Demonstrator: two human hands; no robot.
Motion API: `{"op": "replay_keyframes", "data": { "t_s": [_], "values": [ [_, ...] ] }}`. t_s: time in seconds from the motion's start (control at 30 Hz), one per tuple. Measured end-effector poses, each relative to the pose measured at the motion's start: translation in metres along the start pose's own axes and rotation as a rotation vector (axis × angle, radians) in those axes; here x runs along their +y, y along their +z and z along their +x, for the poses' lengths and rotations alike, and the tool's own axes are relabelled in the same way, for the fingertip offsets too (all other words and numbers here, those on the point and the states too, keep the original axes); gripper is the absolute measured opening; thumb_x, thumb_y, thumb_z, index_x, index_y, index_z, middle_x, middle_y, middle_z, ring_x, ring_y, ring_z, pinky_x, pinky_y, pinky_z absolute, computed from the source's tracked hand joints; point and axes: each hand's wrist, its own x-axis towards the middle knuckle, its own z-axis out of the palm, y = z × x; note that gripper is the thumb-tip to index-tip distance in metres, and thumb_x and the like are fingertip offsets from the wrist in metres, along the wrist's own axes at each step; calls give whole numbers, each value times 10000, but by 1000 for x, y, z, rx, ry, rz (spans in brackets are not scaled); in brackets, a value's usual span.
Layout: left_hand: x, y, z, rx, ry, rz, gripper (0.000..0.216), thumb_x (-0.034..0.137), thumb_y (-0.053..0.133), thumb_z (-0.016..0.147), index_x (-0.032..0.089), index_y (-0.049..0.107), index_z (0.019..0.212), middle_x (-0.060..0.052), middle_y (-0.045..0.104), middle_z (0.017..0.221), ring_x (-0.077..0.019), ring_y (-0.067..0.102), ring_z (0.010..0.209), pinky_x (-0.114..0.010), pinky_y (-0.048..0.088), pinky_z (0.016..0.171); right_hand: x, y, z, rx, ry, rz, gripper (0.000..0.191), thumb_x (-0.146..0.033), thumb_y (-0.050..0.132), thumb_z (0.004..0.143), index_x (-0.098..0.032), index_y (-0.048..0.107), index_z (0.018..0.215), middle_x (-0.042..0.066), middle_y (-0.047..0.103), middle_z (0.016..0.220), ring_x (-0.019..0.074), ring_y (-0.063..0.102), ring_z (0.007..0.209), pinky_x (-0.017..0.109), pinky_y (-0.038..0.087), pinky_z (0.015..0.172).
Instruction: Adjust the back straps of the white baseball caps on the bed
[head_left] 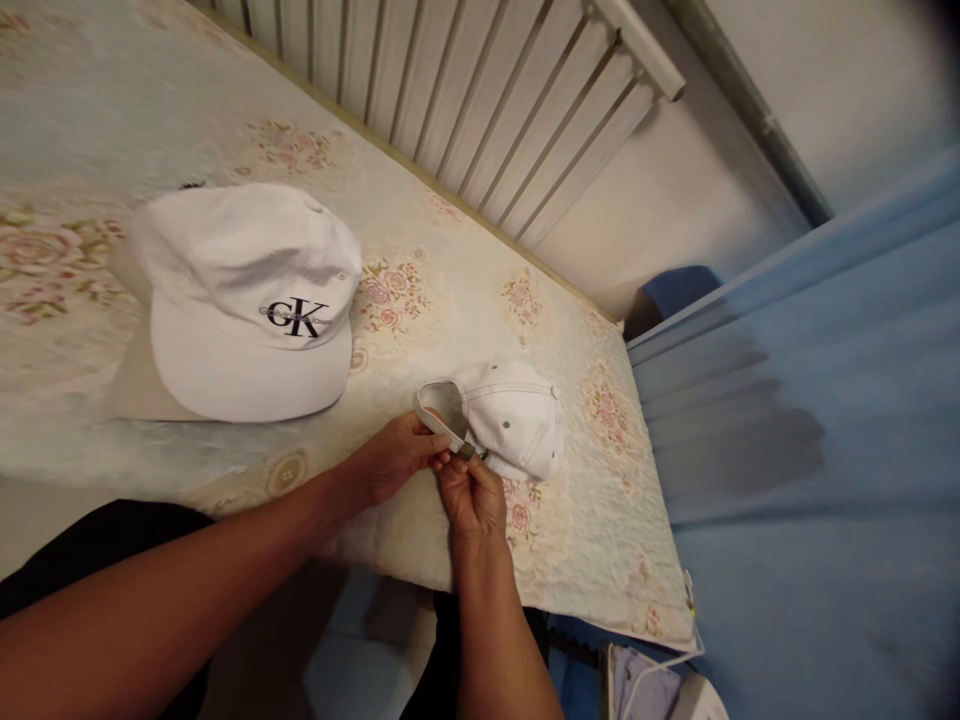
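Note:
A white baseball cap (517, 415) lies on the flowered bed cover with its back strap turned towards me. My left hand (405, 450) pinches the strap at the rear opening. Close beside it, my right hand (472, 490) grips the strap near a small dark metal buckle (466, 451). The fingertips of both hands nearly meet there, and part of the strap is hidden beneath them. To the left, untouched, sits a second white cap (247, 290) with a dark letter logo on its front and its brim facing me.
The flowered cover (465, 310) spreads over the bed. A white radiator (450, 90) runs along the far edge. Blue curtains (810, 450) hang on the right. Below the bed's right corner are a white cable (660, 665) and some folded cloth.

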Motion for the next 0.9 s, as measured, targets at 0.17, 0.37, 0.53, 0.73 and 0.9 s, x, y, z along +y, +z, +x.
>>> {"op": "replay_keyframes", "data": {
  "t_s": [0.17, 0.37, 0.53, 0.73, 0.9],
  "values": [
    [-2, -1, 1, 10, -1, -9, 163, 234, 742, 697, 147, 604, 708, 33, 599, 662, -70, 513, 599, -207, 412, 606, 0, 1, 0, 13, 3, 18, 115, -45, 645, 660, -71, 664, 770, 50, 676, 711, 112, 592, 615, 249, 533, 649],
    [-2, 3, 0, 43, 11, -4, 158, 223, 740, 679, 151, 601, 695, 41, 586, 637, -70, 498, 586, -202, 392, 586, 0, 4, -1, 30, 0, 11, 138, -34, 663, 653, -81, 647, 781, 48, 677, 725, 111, 601, 622, 236, 526, 633],
    [-3, 3, 1, 55, 11, 10, 148, 220, 726, 686, 155, 593, 696, 42, 584, 639, -73, 498, 587, -206, 390, 584, 0, 5, -1, 19, -17, -38, 92, -50, 644, 682, -126, 615, 724, 8, 623, 651, 104, 563, 590, 249, 517, 636],
    [-3, 4, -1, 23, 19, 62, 161, 265, 713, 706, 156, 596, 718, 26, 597, 660, -90, 521, 598, -232, 411, 600, 0, 6, -2, 8, -63, -77, 88, -73, 623, 677, -156, 593, 679, -18, 575, 572, 111, 541, 552, 255, 497, 596],
    [-1, 6, -1, 10, 20, 87, 157, 269, 698, 705, 157, 589, 715, 20, 592, 664, -96, 524, 602, -242, 417, 605, 1, 7, -3, 22, -72, -66, 107, -58, 619, 642, -156, 591, 674, -20, 574, 560, 107, 537, 536, 241, 494, 579]
  ]
}}
